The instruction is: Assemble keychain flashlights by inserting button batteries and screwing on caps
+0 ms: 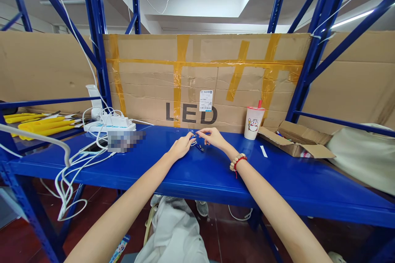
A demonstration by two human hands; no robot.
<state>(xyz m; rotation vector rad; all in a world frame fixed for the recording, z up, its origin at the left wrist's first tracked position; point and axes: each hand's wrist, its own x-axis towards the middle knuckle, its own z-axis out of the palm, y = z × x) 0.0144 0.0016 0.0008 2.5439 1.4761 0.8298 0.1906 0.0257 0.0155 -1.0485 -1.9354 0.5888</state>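
My left hand (pixel 181 147) rests low over the blue tabletop (pixel 148 164), its fingers closed at the tips around something small that I cannot make out. Facing it, my right hand (pixel 213 137) has thumb and fingertips pinched together close to the left fingertips. Whatever it pinches is too small to name. A small shiny item with a dark, cord-like end (pixel 200 148) lies on the tabletop just under and between both hands. Most of it is hidden by the left fingers. A beaded bracelet (pixel 237 162) circles my right wrist.
Left stand white power strips (pixel 117 121) with tangled white cables (pixel 66 193) hanging over the edge, and yellow-handled tools (pixel 46 125). Right are a white cup (pixel 254 122) with a red straw, a paper strip (pixel 263 151) and an open cardboard box (pixel 298 139). Taped cardboard (pixel 148 82) walls the back.
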